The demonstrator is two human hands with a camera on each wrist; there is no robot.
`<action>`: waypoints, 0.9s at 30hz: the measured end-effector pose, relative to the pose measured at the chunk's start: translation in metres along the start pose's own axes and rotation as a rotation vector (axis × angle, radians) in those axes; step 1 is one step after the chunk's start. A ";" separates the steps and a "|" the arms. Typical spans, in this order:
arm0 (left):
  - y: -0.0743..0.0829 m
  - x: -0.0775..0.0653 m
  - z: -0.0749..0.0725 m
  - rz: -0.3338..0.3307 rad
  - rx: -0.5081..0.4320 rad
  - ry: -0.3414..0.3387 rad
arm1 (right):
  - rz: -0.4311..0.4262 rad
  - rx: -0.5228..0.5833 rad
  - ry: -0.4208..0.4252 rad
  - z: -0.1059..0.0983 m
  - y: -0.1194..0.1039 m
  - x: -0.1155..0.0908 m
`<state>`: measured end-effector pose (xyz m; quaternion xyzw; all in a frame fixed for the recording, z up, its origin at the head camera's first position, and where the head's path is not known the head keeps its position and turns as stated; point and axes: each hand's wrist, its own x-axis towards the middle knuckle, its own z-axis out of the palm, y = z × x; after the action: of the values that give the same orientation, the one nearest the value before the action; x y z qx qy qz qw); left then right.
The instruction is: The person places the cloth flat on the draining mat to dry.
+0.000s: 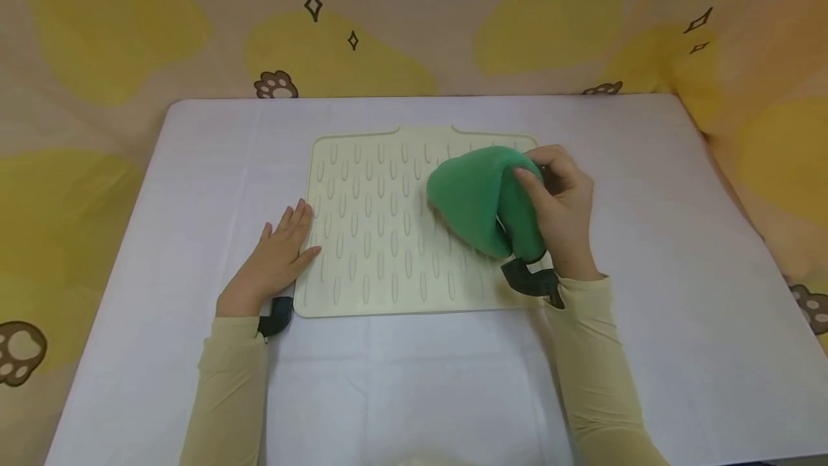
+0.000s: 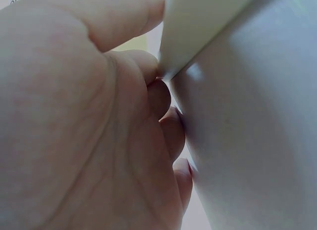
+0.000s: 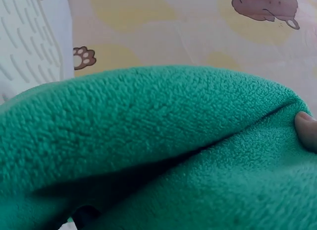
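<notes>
A green terry cloth [image 1: 466,193], folded over on itself, is gripped by my right hand [image 1: 566,207] above the right part of a cream ridged board [image 1: 382,236]. In the right wrist view the cloth [image 3: 163,121] fills the lower part, with a dark fold across it and the thumb [image 3: 307,130] pressing its right end. My left hand [image 1: 274,257] rests with straight, spread fingers at the board's left edge, its thumb over the surface. The left wrist view shows the fingertips against the white tabletop beside the board's edge [image 2: 198,27].
The board lies flat on a white-covered table [image 1: 414,394]. A notch-like tab shows at its far edge. Behind and around the table hangs a yellow and beige patterned cloth [image 1: 414,20]. Black camera mounts [image 1: 277,316] sit at both wrists.
</notes>
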<state>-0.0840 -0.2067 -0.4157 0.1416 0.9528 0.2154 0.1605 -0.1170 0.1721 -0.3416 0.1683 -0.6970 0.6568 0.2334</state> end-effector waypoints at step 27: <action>-0.001 0.002 0.001 -0.002 -0.007 -0.004 | 0.368 -0.294 -0.808 0.016 0.061 -0.017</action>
<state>-0.0853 -0.2065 -0.4179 0.1407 0.9518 0.2181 0.1633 -0.1372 0.1603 -0.4029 0.2496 -0.8360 0.4633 -0.1558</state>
